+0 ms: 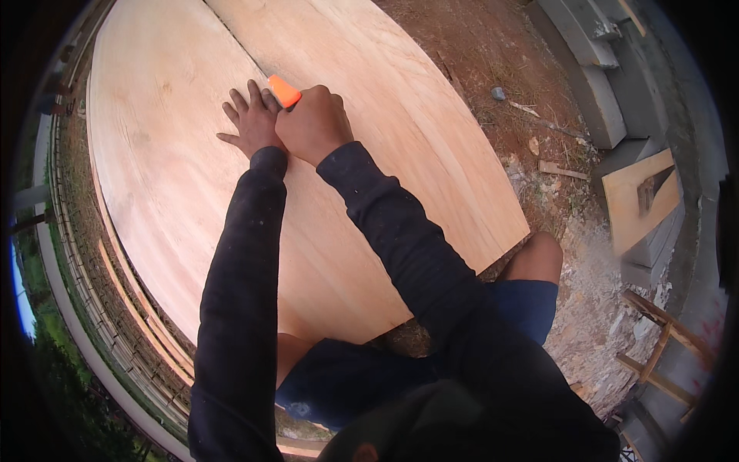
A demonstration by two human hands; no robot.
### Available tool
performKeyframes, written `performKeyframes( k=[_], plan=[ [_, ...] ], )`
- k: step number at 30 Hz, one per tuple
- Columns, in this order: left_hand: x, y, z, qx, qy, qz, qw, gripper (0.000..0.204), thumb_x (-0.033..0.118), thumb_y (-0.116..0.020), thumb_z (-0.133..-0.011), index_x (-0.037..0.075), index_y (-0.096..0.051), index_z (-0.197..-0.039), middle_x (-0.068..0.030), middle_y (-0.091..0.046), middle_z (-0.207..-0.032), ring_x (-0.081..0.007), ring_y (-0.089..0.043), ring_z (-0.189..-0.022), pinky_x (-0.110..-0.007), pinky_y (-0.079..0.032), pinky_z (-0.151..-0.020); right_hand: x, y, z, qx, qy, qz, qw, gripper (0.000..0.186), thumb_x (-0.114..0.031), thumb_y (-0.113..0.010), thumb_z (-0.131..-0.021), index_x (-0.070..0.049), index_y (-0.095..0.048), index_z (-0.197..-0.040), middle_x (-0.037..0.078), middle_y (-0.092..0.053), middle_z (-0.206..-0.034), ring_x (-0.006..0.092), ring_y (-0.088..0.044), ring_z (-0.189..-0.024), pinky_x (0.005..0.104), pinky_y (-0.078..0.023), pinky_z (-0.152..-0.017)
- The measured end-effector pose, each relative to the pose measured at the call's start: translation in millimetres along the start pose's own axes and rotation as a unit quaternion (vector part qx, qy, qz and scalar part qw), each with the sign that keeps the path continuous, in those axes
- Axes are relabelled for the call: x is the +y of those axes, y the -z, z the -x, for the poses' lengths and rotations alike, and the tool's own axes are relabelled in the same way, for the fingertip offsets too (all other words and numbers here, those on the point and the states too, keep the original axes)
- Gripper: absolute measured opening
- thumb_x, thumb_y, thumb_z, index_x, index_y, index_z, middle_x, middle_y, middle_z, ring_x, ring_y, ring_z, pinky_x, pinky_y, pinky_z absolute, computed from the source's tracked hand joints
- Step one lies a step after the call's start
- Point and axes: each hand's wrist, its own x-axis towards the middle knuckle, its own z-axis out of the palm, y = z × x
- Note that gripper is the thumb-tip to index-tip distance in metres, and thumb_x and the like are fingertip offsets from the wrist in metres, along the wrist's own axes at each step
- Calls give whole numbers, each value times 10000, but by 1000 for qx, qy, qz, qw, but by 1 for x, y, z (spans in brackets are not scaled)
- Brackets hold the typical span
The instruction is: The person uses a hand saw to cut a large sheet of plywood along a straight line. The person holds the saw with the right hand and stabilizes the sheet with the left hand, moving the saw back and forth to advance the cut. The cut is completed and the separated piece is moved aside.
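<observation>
A large pale plywood sheet [177,131] lies in front of me. My left hand [256,123] presses flat on it, fingers spread, with the thumb side close against my right fist. Wrapped round the orange and dark handle of a hand saw [285,91] is my right hand [317,123]. The saw's blade cannot be clearly made out from above. A dark, narrow cut [231,35] runs from the handle toward the far edge of the sheet, splitting it into a left and a right part.
Grey concrete blocks [604,104] line the right side. A plywood offcut with a cutout [639,202] leans there, near a wooden frame [662,350]. Wood scraps [563,169] lie on the brown soil. Long timber strips [142,308] run along the left. My bare knee [536,258] is beside the sheet's near corner.
</observation>
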Motion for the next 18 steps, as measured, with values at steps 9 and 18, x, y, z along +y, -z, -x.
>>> performKeyframes(
  k=[9,18],
  plan=[
    [-21,11,2,33,0,3,999,508,369,-409,-1049,217,-371,-1532,-149,-264,-1625,-394,-198,-1515,-788,-133,-1107,46,123,237,-20,33,-39,998,339,68,-575,-795,86,-691,-1113,139,-630,-668,124,-604,-570,268,-488,-567],
    [4,0,2,21,-11,20,1000,514,437,-337,-1065,240,-372,-1538,-119,-268,-1635,-367,-174,-1531,-781,-120,-1113,-4,1,-10,-16,10,17,1000,239,-132,-645,-785,98,-615,-728,319,-623,-695,479,-658,-706,470,-518,-671]
  ],
)
